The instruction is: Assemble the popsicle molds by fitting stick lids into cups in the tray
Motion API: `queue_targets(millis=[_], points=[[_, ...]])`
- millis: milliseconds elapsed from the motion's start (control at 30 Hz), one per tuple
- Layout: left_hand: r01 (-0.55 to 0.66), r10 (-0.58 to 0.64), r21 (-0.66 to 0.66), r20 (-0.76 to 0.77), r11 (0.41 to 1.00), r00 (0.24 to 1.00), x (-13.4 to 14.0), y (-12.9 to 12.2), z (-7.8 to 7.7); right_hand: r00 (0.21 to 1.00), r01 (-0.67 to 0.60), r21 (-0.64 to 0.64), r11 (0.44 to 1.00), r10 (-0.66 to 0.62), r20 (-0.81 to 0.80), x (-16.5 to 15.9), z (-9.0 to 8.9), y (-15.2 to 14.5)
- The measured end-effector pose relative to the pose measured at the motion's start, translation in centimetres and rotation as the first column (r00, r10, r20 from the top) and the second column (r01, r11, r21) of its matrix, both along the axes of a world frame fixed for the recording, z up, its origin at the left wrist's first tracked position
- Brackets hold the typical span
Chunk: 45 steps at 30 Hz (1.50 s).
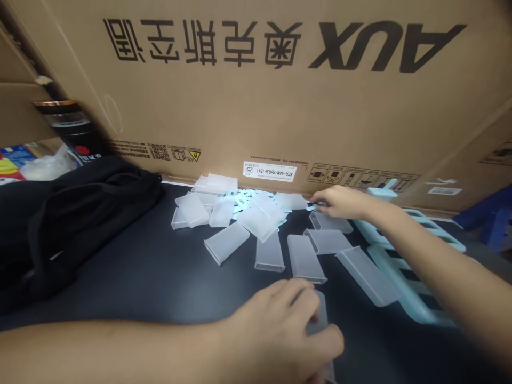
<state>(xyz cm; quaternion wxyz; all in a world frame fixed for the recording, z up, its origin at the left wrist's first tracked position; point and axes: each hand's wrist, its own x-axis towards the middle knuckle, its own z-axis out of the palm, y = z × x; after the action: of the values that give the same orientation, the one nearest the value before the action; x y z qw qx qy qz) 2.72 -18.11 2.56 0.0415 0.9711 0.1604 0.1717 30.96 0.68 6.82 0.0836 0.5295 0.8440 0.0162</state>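
Note:
Near the front of the dark table, my left hand [282, 328] is closed over a frosted plastic case [321, 314], covering much of it. My right hand [340, 201] reaches toward the back, its fingertips pinched at a small light-blue plastic piece [311, 208]. Just below it lies an open-ended frosted case [330, 222]. Several similar cases are scattered between and left of my hands, such as a case [304, 258] close to my left fingers. A heap of small light-blue pieces [244, 200] lies at the back, partly under a frosted case [262, 216].
Light-blue slatted racks [416, 288] lie at the right, beneath my right forearm. A large cardboard box [248, 112] walls off the back. Black cloth [76, 218] covers the left side, with a black bottle [76, 128] behind it. The dark tabletop [160, 277] shows in front.

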Motion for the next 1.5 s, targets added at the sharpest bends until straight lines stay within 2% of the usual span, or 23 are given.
queue_targets(millis=[233,400,600,667,800,867,933,1033,1167,1233,1300,1367,1400,1433,1500], points=[[0.08,-0.08,-0.001,-0.04,0.997,0.996,-0.5,0.6,0.8,0.998,-0.065,-0.049,0.997,0.066,0.021,-0.9,0.6,1.3],[0.191,-0.191,0.002,-0.052,0.982,0.98,-0.5,1.0,0.6,0.998,-0.052,0.021,0.998,0.051,0.045,-1.4,1.6,0.5],[0.21,-0.21,-0.014,-0.029,0.978,0.977,-0.6,0.9,0.3,1.0,-0.001,0.127,0.992,-0.002,0.023,-0.8,2.0,-0.1],[0.205,-0.206,-0.034,-0.026,0.978,0.978,-0.8,0.9,0.3,1.0,0.011,0.092,0.996,-0.013,0.022,0.0,2.0,-0.2],[0.242,-0.245,-0.048,-0.054,0.969,0.968,-1.1,1.5,0.1,0.997,0.028,-0.124,0.992,-0.019,0.074,1.6,1.9,-0.4],[0.279,-0.28,-0.118,0.007,0.953,0.96,-1.3,2.0,-0.1,0.995,0.046,-0.16,0.986,-0.031,0.094,2.0,1.7,-0.4],[0.296,-0.27,-0.244,0.132,0.923,0.954,-1.5,2.6,-0.1,0.995,0.046,-0.145,0.988,-0.032,0.095,2.3,1.4,-0.3],[0.315,-0.173,-0.453,0.326,0.834,0.929,-1.8,3.3,0.4,0.997,-0.005,-0.113,0.994,0.014,0.081,2.3,0.8,-0.3],[0.362,-0.081,-0.667,0.413,0.651,0.907,-1.8,3.9,0.9,0.993,0.004,-0.047,0.999,0.001,0.115,2.2,0.5,-0.6],[0.387,-0.077,-0.689,0.435,0.612,0.897,-1.7,4.1,0.7,0.989,0.059,0.017,0.998,-0.061,0.133,2.1,0.9,-1.0],[0.364,-0.039,-0.68,0.443,0.636,0.896,-1.7,4.1,0.3,0.993,0.11,0.093,0.99,-0.114,0.043,1.8,1.8,-1.8],[0.294,0.042,-0.67,0.437,0.682,0.899,-1.7,4.0,-0.3,0.967,0.156,0.143,0.977,-0.122,-0.222,1.0,2.9,-3.6],[0.251,0.091,-0.663,0.436,0.706,0.895,-1.7,4.0,-0.5,0.911,0.178,0.15,0.973,-0.105,-0.4,0.3,3.5,-4.8],[0.212,0.135,-0.653,0.438,0.727,0.889,-1.7,3.9,-0.7,0.814,0.199,0.14,0.97,-0.084,-0.574,-0.5,4.0,-6.3],[0.163,0.183,-0.627,0.45,0.762,0.874,-1.7,3.7,-0.8,0.548,0.197,0.07,0.978,-0.051,-0.835,-2.5,4.5,-9.7]])
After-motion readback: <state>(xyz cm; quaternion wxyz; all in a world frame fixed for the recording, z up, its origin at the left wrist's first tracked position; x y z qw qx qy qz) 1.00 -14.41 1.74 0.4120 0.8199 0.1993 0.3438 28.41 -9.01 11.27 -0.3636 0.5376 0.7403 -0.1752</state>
